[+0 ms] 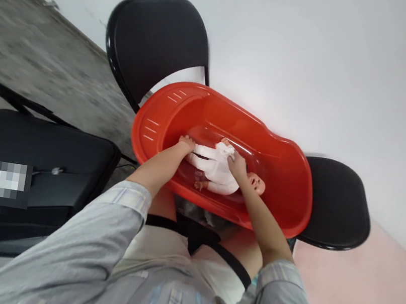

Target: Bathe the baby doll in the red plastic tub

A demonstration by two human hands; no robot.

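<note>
A baby doll (221,172) in a white suit lies on its back in a red baby bathtub (283,176), head to the right and feet to the left. My left hand (187,143) is closed at the doll's feet, its fingers partly hidden. Over the doll's chest, my right hand (237,166) grips bunched white cloth (225,149) beside the doll's far hand. Whether this cloth is the doll's sleeve or a separate piece, I cannot tell. My right forearm covers part of the doll's shoulder and neck. The doll's near arm rests toward the tub's front wall.
The tub bridges two black folding chairs, one backrest (159,39) at the left and a black seat (336,205) at the right. A black padded chair (82,164) stands at my left. A pink-covered surface (365,288) lies at my right. Behind is a white wall (315,62).
</note>
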